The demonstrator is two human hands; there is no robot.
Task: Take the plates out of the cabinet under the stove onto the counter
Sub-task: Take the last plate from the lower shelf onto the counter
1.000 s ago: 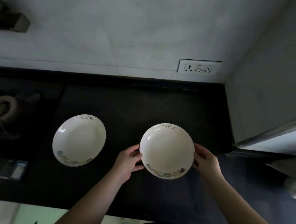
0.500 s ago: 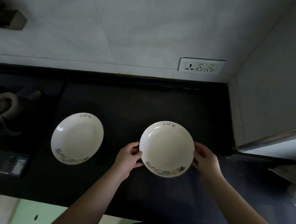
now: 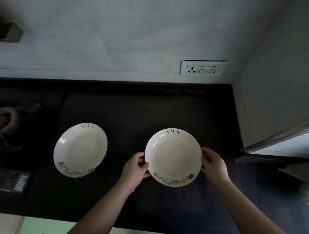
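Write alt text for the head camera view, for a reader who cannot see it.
Both hands, left hand and right hand, grip opposite rims of a white plate over a black counter. A matching second plate lies to its left, beside a stove burner; a wall socket sits behind.

2 white "Life" plates, left plate point(image 3: 80, 150) and right plate point(image 3: 173, 157), upright on the counter point(image 3: 131, 114).

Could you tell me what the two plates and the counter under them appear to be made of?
Both the left plate and the held plate look like glazed ceramic: glossy white, bright highlights, printed rim decoration. The counter seems polished dark stone, smooth and faintly reflective, though laminate is possible.
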